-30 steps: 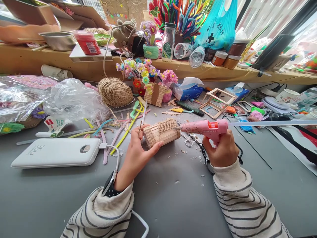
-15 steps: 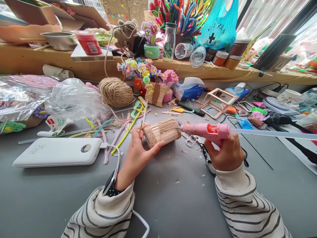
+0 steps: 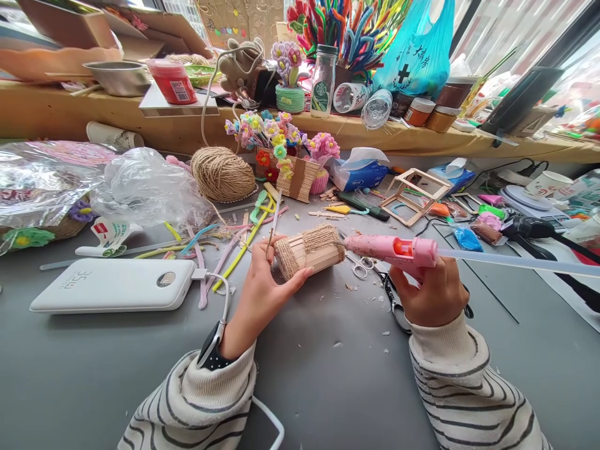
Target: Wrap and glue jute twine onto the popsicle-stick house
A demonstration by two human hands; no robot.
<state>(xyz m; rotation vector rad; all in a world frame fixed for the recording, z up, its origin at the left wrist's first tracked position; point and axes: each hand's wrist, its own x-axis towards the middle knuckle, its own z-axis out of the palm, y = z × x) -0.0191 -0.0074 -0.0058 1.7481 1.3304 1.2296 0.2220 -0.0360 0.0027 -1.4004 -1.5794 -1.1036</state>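
My left hand [image 3: 267, 281] is closed around the near-left end of a small barrel-shaped piece made of wooden sticks [image 3: 324, 259], tilted on its side, with jute twine [image 3: 293, 257] wound round parts of it. A loose end of twine sticks up by my left fingers. My right hand [image 3: 431, 290] grips a pink hot glue gun [image 3: 396, 247] by its handle. The gun's nozzle meets the right end of the barrel; whether it touches is hard to tell. A long clear glue stick [image 3: 510, 260] runs out of the gun's back.
Behind the barrel lie small scissors [image 3: 362, 266], with black-handled scissors [image 3: 396, 306] beside my right hand. A white power bank [image 3: 112, 285] sits at left, cabled toward my left wrist. Farther back are a twine ball [image 3: 223, 174], a wooden frame [image 3: 415, 197] and a tissue pack [image 3: 360, 170].
The whole view has shifted slightly. Both hands, the barrel and the glue gun keep nearly the same positions relative to each other.
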